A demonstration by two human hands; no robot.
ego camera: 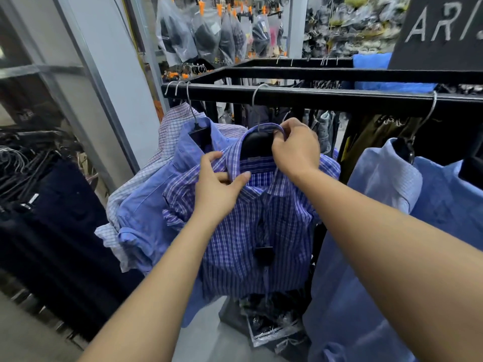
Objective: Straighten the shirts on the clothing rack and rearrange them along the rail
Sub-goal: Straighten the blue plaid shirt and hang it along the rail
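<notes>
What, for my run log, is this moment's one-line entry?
left hand: pinches collar; right hand: grips collar; plaid shirt: hanging on rail

The one view comes from the person's head: a wide-angle camera facing forward and tilted down. It stands close to the black rail (pixel 313 96), which crosses the upper half from left to right, with the checked shirt (pixel 256 218) near centre. Bagged goods (pixel 203 35) hang far behind, and dark garments (pixel 52 218) fill the near left.
</notes>
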